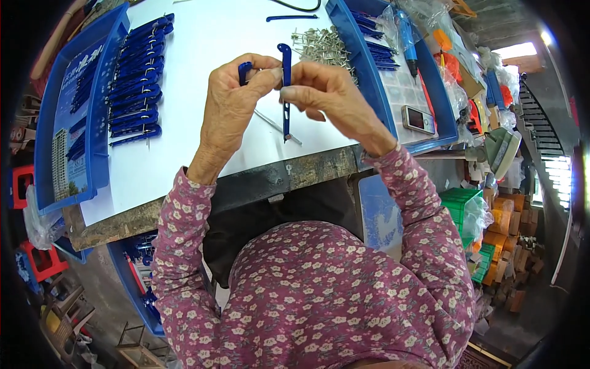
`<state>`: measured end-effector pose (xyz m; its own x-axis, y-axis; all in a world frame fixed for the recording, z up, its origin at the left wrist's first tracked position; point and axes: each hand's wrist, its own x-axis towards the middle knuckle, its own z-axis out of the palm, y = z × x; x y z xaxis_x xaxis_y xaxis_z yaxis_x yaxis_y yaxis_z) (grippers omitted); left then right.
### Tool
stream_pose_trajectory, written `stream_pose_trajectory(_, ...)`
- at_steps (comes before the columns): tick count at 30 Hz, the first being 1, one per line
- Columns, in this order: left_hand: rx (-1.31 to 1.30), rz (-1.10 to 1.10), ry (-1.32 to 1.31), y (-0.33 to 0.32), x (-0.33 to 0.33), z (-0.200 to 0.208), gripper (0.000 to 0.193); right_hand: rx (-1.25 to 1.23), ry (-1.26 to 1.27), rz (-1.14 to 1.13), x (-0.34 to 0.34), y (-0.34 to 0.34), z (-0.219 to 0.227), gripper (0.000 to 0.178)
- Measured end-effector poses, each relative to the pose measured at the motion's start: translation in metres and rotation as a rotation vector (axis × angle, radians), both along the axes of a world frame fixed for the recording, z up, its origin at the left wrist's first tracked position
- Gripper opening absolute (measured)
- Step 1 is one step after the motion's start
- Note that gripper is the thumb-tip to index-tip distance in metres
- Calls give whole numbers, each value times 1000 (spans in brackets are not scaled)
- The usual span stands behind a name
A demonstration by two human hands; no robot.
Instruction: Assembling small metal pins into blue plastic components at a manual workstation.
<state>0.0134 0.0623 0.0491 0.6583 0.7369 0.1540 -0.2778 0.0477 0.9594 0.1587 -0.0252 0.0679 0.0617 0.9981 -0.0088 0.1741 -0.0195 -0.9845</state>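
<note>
My left hand (pixel 232 98) is closed, with a dark blue plastic piece (pixel 244 75) showing between its fingers. Its thumb and fingertips meet a second long, narrow blue plastic strip (pixel 286 58), which stands out toward the far side and has slots at its near end. From the other side, my right hand (pixel 329 95) pinches near the middle of that strip. Whether a small pin sits between the fingertips is hidden. A thin metal rod (pixel 270 122) lies on the white sheet below my hands. Beyond my right hand is a heap of silvery metal pins (pixel 326 43).
Stacked blue strips (pixel 138 77) with metal pins form a row at left, beside a blue tray (pixel 97 123). Another blue tray (pixel 372 80) at right holds strips, a blue power screwdriver (pixel 406 40) and a small grey device with a screen (pixel 418 119). A loose strip (pixel 292 18) lies at the far side.
</note>
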Motion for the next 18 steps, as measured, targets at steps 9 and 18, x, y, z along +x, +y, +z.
stream_pose_trajectory(9, 136, 33, 183, -3, -5, 1, 22, -45, 595, -12, -6, -11, -33, 20)
stream_pose_trajectory(18, -35, -261, 175, -4, -16, -7, 34, 46, 915, 200, -20, -14, -48, 29)
